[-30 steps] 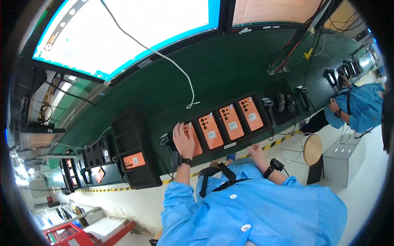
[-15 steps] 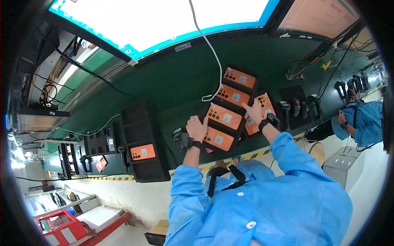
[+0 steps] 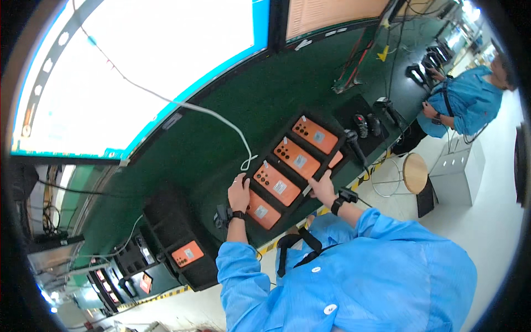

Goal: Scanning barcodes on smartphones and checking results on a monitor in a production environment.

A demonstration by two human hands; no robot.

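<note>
A black tray (image 3: 291, 205) holds several orange phones, their backs with camera lenses and white labels facing up. My left hand (image 3: 239, 195) grips the tray's left end, next to the phone (image 3: 263, 211) nearest to me. At the tray's near right side, my right hand (image 3: 323, 188) holds the edge, close to a pale tag (image 3: 306, 190). Part of another orange phone (image 3: 336, 159) peeks out beside the tray's right side; the rest of it is hidden. Both wrists wear dark bands with small devices.
Left stands another black tray (image 3: 198, 273) with one orange phone (image 3: 188, 253). A white cable (image 3: 221, 119) hangs before the large monitor (image 3: 149, 72). Handheld scanners (image 3: 355, 145) lie to the right. Further right, a co-worker (image 3: 464, 99) is near a round stool (image 3: 415, 172).
My right hand has gone from the loose phone at the right to the tray's near edge. The tray now covers most of that phone. My view has turned right.
</note>
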